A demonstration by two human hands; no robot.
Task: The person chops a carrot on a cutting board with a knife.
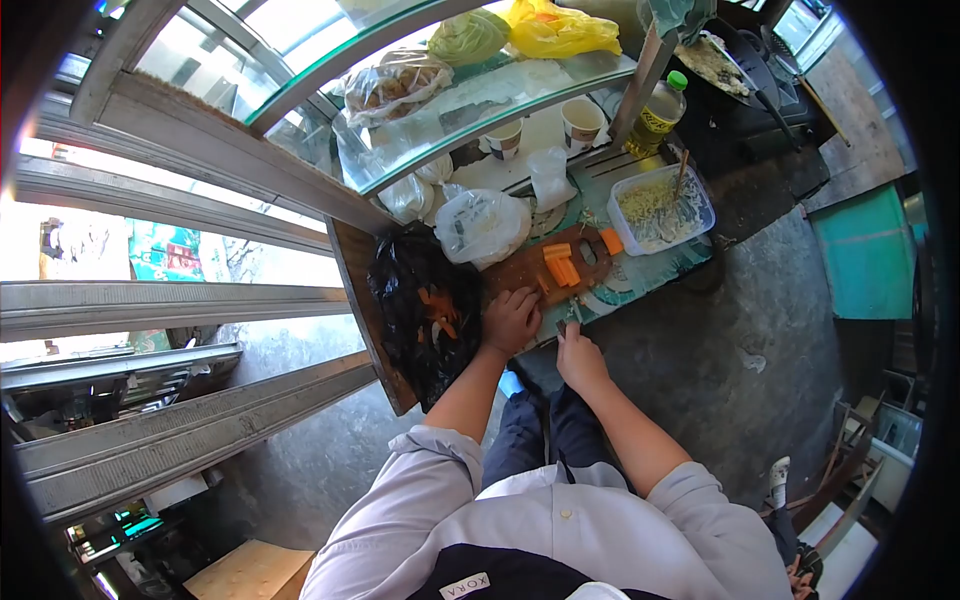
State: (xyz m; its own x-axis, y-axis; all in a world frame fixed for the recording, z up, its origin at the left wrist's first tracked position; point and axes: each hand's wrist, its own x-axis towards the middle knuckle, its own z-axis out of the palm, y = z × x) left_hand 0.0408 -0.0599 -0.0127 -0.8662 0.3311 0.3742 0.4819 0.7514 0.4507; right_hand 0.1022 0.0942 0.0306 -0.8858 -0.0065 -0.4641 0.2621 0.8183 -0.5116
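Now, left hand (pixel 512 322): lies palm down at the near left part of the brown board (pixel 508 273), fingers bent forward; whether its grip pins a piece there, I cannot tell.
Right hand (pixel 583 360): closed near the front edge of the surface (pixel 640 284), its grip pinching a thin tool (pixel 570 326), probably a knife, though the blade is hard to make out.
Orange pieces (pixel 562 268): several lie together on the board, ahead of both hands; another sits apart, close to the tub.
Step in hand: a cutting step, I judge, from the hands and the blocky pieces.
Next move calls for: a steady piece, left fingertips tucked clear of any edge, and care at the cluttered board.
Clear tub (pixel 709 216): pale yellowish shreds (pixel 650 205) inside, with a utensil leaning up out of them.
Black bag (pixel 400 305): open beside the left hand, orange scraps (pixel 438 311) within.
White bag (pixel 484 224): rests behind the board; contents unclear.
Bottle (pixel 657 115): yellow liquid, green cap, standing behind the tub.
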